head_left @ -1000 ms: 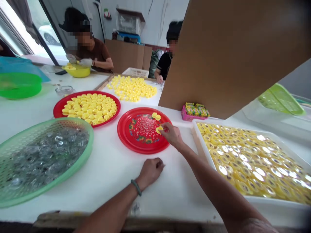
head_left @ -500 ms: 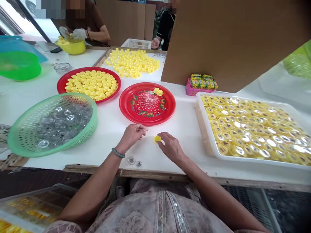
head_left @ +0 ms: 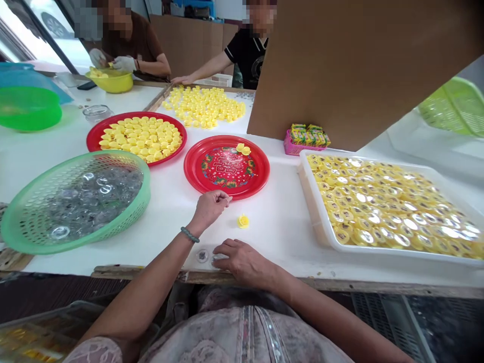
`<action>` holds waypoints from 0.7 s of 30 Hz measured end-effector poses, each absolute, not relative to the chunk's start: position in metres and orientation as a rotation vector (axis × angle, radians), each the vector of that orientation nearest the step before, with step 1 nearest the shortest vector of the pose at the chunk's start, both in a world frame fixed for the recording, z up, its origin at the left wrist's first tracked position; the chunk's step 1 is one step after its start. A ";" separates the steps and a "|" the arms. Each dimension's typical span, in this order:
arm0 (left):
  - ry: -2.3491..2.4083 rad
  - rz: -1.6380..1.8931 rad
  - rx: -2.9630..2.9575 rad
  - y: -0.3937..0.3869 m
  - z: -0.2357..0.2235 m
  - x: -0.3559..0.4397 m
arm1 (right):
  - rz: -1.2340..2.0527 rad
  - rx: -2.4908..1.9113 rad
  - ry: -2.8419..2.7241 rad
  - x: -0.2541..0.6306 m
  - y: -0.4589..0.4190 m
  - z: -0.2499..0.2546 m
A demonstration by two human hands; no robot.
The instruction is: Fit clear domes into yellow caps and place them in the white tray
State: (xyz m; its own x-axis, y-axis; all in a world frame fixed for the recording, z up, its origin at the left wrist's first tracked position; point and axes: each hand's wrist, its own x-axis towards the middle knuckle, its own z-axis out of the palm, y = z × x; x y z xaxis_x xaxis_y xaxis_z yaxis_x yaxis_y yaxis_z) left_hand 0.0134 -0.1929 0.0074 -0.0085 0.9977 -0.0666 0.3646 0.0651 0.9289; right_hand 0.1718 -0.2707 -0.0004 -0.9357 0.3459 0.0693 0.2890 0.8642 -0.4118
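Note:
My left hand [head_left: 210,207] is closed in a pinch beside the near rim of the red patterned tray [head_left: 192,174]. A small pale bit shows at its fingertips, too small to name. Just right of that hand, a small yellow plastic cup [head_left: 243,221] stands alone on the white table. My right hand [head_left: 244,259] is low near the table's front edge, its fingers around a small clear plastic lid [head_left: 217,258] that they partly hide. Left of it lies another clear lid [head_left: 202,255] with a dark centre. Two yellow pieces [head_left: 243,149] rest on the red tray.
Clear round parts fill a green basket [head_left: 11,227] at left. Behind it stands a red tray [head_left: 93,138] of yellow cups. More yellow cups [head_left: 207,106] lie farther back. At right is a white tray [head_left: 306,186] of lidded cups, near a cardboard panel [head_left: 321,75]. Two people work opposite.
My right hand has let go of the yellow cup and moved down and left to the clear lids. My left hand keeps its pinch. A co-worker's arm now reaches toward the loose cups.

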 end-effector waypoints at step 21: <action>0.995 0.794 1.327 -0.214 0.002 0.046 | 1.221 -1.360 -1.428 0.222 -0.253 -0.005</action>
State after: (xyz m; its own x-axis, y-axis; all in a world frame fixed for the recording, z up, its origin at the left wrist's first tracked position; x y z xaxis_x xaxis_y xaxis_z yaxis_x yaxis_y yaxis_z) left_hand 0.0461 -0.2139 0.0024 0.3935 0.9105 -0.1272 0.0777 0.1049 0.9914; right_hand 0.2219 -0.2535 -0.0048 -0.1030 0.9924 -0.0672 0.2211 -0.0430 -0.9743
